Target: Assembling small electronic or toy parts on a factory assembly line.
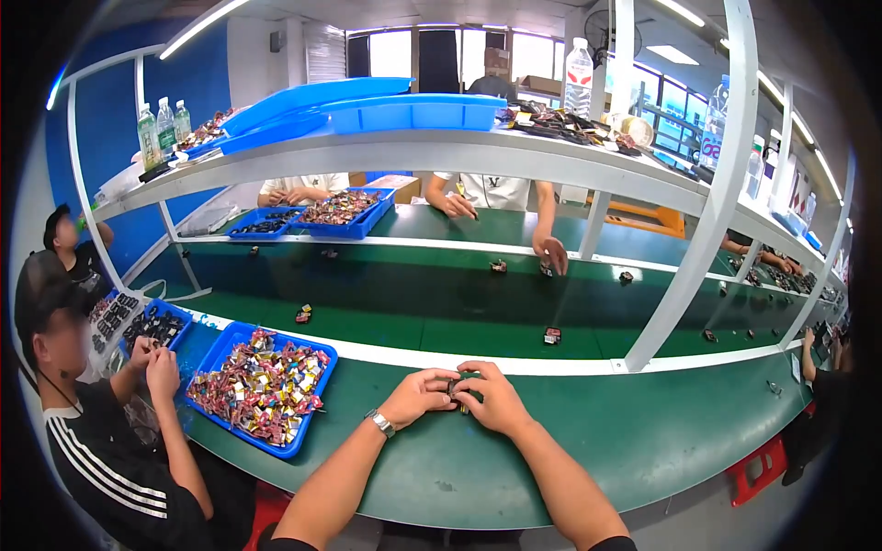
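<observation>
My left hand (412,400), with a metal watch on its wrist, and my right hand (494,400) meet over the green tabletop (597,441). Between their fingertips is a small dark piece (452,389), pinched from both sides. The fingers cover most of it, so its kind cannot be made out. To the left of my hands lies a blue tray (315,409), heaped with small red, yellow and white wrapped-looking parts (257,386).
Beyond a white rail (478,365) runs a green belt (395,317) carrying scattered small parts, including one (551,336). White posts (703,248) hold a shelf with blue trays and bottles. A co-worker (101,422) sits at left; another person's hands (549,253) reach across opposite.
</observation>
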`<action>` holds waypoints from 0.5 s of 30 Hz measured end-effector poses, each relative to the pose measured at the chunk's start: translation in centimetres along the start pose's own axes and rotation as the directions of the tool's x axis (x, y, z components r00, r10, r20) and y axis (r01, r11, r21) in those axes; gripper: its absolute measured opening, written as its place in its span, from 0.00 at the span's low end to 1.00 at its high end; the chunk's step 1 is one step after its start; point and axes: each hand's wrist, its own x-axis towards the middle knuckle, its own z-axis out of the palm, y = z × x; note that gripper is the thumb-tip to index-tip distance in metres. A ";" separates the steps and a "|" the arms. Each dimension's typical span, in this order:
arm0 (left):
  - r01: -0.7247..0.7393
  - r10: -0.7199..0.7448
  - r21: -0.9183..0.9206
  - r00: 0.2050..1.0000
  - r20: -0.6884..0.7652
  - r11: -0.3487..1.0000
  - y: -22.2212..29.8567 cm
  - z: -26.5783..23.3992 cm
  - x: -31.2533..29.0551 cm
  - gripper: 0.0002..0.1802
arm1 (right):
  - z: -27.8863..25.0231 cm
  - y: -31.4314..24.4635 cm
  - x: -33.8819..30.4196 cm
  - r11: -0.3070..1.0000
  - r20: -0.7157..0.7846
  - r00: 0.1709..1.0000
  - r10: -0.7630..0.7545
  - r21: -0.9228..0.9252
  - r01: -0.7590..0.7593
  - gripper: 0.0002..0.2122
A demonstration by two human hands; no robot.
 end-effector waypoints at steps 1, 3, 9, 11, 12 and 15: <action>-0.006 0.006 0.001 1.000 0.006 1.000 0.1 0.0 0.0 0.21 | 0.0 -0.2 0.0 1.000 0.006 1.000 0.014 0.009 -0.014 0.04; 0.011 -0.011 0.013 1.000 -0.015 1.000 0.1 0.2 0.0 0.20 | -0.2 -0.6 0.0 1.000 0.009 1.000 0.026 0.017 -0.026 0.04; 0.055 -0.052 0.089 0.998 -0.039 0.994 0.3 0.7 0.1 0.17 | -0.7 -0.2 -0.2 0.996 0.068 0.998 -0.010 0.087 0.004 0.04; 0.057 -0.052 0.110 0.998 -0.041 0.992 0.4 0.6 -0.2 0.17 | -0.7 -0.6 -0.1 0.991 0.096 0.995 -0.004 0.136 -0.009 0.04; 0.049 -0.045 0.106 0.998 -0.037 0.993 0.4 0.6 -0.2 0.17 | -0.8 -0.5 -0.1 0.991 0.088 0.996 -0.002 0.136 -0.010 0.04; 0.046 -0.043 0.088 0.998 -0.043 0.995 0.2 0.5 -0.1 0.17 | -0.9 -0.2 -0.1 0.987 0.079 0.997 -0.021 0.160 0.008 0.04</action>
